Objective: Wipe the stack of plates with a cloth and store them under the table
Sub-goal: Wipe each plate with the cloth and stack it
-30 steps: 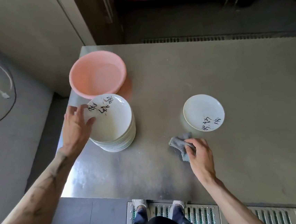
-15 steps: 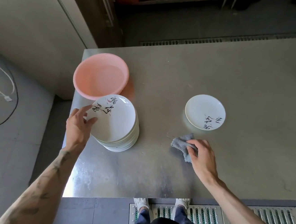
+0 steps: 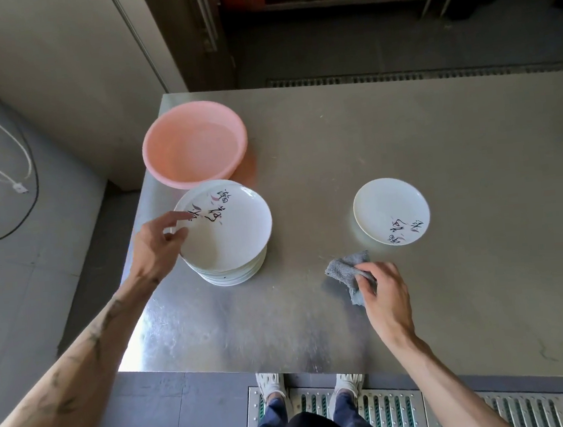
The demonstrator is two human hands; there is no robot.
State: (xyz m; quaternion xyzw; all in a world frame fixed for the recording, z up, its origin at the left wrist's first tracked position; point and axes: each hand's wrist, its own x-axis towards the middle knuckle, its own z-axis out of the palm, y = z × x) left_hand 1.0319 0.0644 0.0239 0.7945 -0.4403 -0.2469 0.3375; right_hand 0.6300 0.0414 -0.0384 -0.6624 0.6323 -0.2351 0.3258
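One tip: lift the top white ceramic plate (image 3: 230, 228) cleanly, left hand (image 3: 154, 246) pinching its rim, right hand (image 3: 384, 293) clutching grey cloth (image 3: 345, 267).

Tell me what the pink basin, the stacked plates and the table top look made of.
Round pink basin: probably plastic, matte, slightly translucent wall. Stack of white round plates: likely glazed ceramic, though melamine is possible; glossy, with painted characters. Grey metal table top: apparently brushed stainless steel, showing dull streaky reflections.
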